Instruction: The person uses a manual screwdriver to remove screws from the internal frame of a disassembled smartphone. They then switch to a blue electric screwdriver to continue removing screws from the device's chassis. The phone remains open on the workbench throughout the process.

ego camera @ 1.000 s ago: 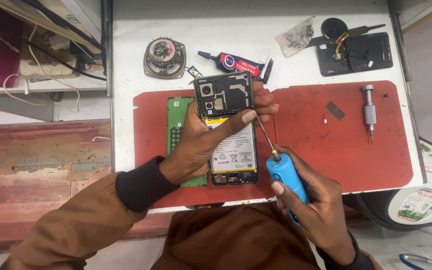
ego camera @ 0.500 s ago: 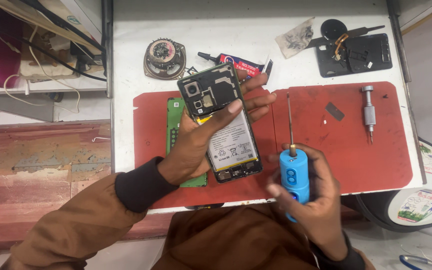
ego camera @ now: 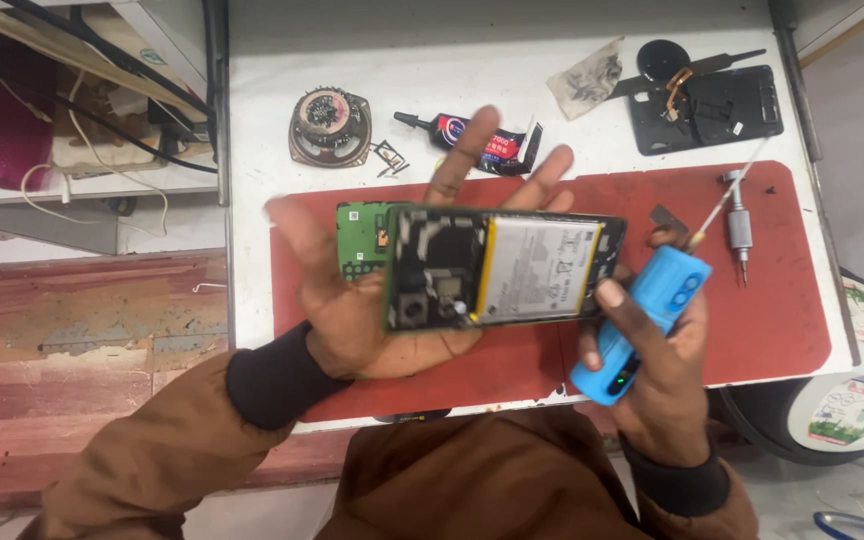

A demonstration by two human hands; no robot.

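**Open phone resting loose on a flat palm**

The left hand [ego camera: 372, 300] is spread wide under the open phone [ego camera: 502, 268], above the red mat [ego camera: 792, 300]; the right hand [ego camera: 657, 370] grips the blue screwdriver [ego camera: 642, 325] and steadies the phone's end with its thumb; the phone could slip off, since no fingers wrap it; the mat's right side has room.
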